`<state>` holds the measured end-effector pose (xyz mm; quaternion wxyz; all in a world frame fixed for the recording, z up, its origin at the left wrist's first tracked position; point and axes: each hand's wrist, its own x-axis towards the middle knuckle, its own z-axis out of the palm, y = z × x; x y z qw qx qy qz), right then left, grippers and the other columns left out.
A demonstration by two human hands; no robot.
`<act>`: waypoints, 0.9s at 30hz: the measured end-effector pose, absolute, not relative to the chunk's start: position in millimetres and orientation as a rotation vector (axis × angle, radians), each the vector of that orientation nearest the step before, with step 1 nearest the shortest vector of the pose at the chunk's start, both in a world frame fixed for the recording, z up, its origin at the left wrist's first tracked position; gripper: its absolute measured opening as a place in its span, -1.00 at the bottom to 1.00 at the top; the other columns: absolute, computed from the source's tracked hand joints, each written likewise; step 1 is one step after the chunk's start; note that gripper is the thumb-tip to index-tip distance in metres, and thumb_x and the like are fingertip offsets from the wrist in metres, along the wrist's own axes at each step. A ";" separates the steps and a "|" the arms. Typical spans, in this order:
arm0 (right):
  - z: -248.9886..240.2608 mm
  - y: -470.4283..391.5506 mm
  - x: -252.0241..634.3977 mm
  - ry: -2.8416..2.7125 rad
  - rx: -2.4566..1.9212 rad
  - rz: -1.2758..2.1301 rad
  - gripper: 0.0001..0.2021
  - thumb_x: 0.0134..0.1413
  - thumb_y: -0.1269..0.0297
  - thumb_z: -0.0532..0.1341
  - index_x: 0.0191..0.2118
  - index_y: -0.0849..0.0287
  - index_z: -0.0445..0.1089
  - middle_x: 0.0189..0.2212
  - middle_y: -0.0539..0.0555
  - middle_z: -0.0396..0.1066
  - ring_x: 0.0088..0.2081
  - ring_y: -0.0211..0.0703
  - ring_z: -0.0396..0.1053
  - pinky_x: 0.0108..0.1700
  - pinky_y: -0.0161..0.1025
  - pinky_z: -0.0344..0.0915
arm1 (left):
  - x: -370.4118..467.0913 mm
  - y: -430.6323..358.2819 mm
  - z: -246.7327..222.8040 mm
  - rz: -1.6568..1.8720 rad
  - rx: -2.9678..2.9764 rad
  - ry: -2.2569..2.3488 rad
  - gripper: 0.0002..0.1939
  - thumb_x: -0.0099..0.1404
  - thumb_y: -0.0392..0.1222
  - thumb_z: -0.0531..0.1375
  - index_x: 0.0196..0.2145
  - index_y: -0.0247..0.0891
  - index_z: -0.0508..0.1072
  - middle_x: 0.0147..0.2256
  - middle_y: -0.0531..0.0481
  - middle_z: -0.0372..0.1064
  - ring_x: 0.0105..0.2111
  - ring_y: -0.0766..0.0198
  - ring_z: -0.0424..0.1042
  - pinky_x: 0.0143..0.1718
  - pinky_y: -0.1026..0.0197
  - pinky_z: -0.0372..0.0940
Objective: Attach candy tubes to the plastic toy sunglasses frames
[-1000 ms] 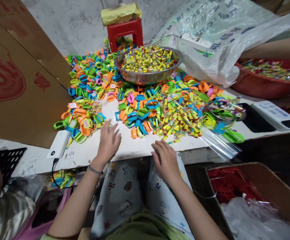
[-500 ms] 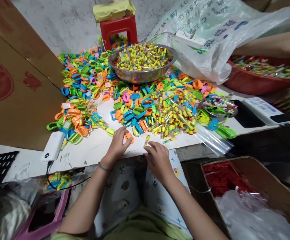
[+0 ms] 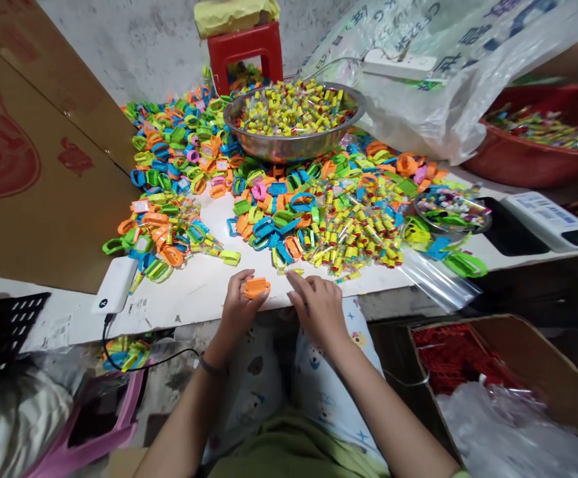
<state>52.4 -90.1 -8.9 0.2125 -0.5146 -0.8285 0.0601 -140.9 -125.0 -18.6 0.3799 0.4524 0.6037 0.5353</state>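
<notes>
An orange plastic toy watch [image 3: 256,288] is pinched between the thumb and fingers of my left hand [image 3: 239,302] at the table's front edge. My right hand [image 3: 320,307] is beside it, thumb and index finger apart, with the index fingertip at a small yellow-labelled clear tube [image 3: 289,271] lying on the white tabletop. Whether that fingertip touches the tube is hard to tell. Just beyond the hands lie a pile of similar yellow tubes [image 3: 353,236] and a heap of blue, green and orange toy watches [image 3: 274,219].
A metal bowl [image 3: 289,143] full of tubes stands behind, before a red stool [image 3: 245,45]. Left are a cardboard box [image 3: 44,219] and white power bank [image 3: 115,285]. Right are a small dish [image 3: 483,222], black phone [image 3: 511,229], clear plastic sleeves [image 3: 438,282] and red basin [image 3: 533,161].
My left hand has drawn the orange toy watch towards me and turned it. The small tube beside my right hand has gone from slanting upward to lying crosswise. The camera view has shifted slightly.
</notes>
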 end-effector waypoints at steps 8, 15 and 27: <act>-3.3 -74.1 40.2 -2.281 -1.510 0.180 -0.81 0.28 0.14 0.15 -0.26 0.13 0.41 -0.30 0.17 0.38 -0.24 0.07 0.29 -0.22 -0.09 0.13 | -124.2 -124.4 -9.1 1.298 0.854 1.391 -0.42 0.01 -0.01 0.42 -0.06 -0.27 0.38 -0.04 -0.21 0.49 -0.07 0.10 0.51 0.02 0.03 0.36; -9.5 -86.7 49.2 -1.965 -1.133 0.777 -0.87 0.28 0.27 0.11 -0.11 0.12 0.33 -0.24 0.12 0.44 -0.25 -0.08 0.39 -0.22 -0.18 0.32 | -125.2 -127.1 -14.1 1.338 0.968 1.375 -0.47 0.09 0.04 0.39 -0.12 -0.25 0.27 -0.01 -0.27 0.48 -0.08 0.10 0.52 -0.05 0.04 0.39; -14.0 -93.5 43.6 -1.737 -1.006 1.058 -0.87 0.26 0.22 0.17 -0.12 0.09 0.35 -0.18 0.11 0.47 -0.15 -0.11 0.46 -0.12 -0.16 0.42 | -126.6 -129.6 -11.8 1.255 1.128 1.283 -0.37 0.13 0.05 0.36 0.02 -0.23 0.21 0.00 -0.26 0.45 -0.04 0.10 0.50 -0.02 0.08 0.38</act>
